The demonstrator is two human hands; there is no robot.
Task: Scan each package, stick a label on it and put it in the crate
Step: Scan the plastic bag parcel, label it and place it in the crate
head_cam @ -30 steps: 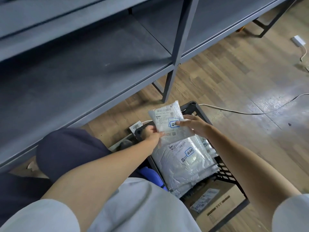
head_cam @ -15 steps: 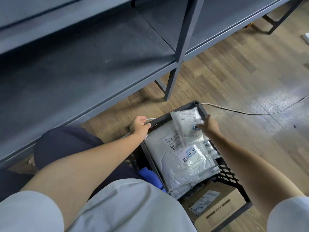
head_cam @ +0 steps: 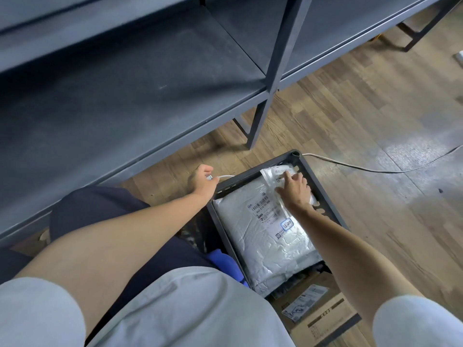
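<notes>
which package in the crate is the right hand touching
The small package at the crate's far corner, under the right hand. The large package fills the middle, untouched; the cardboard box lies nearest the person.

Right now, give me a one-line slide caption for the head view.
Right hand presses a small package into the crate; left hand grips a white cable.

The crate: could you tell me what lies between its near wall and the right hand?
In the head view, a large white mailer fills the crate from its near wall up to the right hand, which presses a small package down at the far end.
</notes>
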